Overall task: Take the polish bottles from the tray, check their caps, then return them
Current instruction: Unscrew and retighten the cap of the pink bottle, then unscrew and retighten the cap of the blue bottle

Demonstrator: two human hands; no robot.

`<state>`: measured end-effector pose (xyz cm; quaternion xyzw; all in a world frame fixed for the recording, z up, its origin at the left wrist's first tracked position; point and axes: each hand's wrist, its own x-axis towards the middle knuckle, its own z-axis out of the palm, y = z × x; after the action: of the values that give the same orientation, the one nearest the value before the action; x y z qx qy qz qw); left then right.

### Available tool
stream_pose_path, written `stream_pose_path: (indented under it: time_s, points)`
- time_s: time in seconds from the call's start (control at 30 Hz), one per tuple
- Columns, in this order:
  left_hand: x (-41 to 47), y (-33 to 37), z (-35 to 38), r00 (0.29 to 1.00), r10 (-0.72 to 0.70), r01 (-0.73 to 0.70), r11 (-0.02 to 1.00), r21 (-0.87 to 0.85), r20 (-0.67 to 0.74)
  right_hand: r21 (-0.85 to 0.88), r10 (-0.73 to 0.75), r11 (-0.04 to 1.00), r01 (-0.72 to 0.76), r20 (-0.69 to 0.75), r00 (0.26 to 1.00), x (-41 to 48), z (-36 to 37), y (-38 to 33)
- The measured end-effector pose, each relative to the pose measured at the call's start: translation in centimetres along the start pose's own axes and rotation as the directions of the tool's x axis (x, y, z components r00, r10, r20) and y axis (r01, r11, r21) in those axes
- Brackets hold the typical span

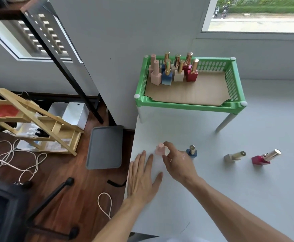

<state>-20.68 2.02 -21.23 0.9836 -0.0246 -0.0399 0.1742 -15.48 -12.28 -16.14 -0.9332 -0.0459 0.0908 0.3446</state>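
A green tray (188, 104) on white legs stands at the back of the white table and holds several polish bottles (173, 70) in its far left corner. On the table in front stand a pink bottle (160, 150) and a blue bottle (192, 151) with a gold cap. A beige bottle (234, 156) and a red bottle (264, 158) lean to the right. My right hand (176, 163) has its fingertips at the pink bottle's right side; whether it grips it I cannot tell. My left hand (143, 177) lies flat and open on the table beside it.
The table's left edge runs just left of my left hand. On the wooden floor below lie a grey tray (105, 147), a wooden rack (32, 119), cables (11, 154) and a black chair base (55, 191). A window (257, 14) is at the back right.
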Motion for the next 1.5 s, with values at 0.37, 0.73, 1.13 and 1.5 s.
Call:
stream_pose_path:
  time_s: [0.37,0.73,1.13,1.5]
  points:
    - [-1.8,1.5,1.3,0.999,0.019,-0.019,1.0,0.006,0.03,0.04,0.096,0.995,-0.092,-0.107,0.99,-4.5,-1.0,3.4]
    - [-1.6,3.7,1.5,0.994,0.083,-0.083,0.996,0.008,0.075,0.12,0.269,0.96,-0.253,-0.147,0.952,-3.7,-4.6,6.7]
    - [-0.9,4.4,1.3,0.993,0.082,-0.083,0.997,0.007,0.083,0.081,0.175,0.982,-0.169,-0.084,0.981,-2.3,-4.7,6.8]
    - [-1.3,5.4,0.3,0.997,0.043,-0.036,0.993,-0.112,0.063,0.193,0.198,0.964,-0.182,-0.067,0.978,-4.0,-5.8,6.5]
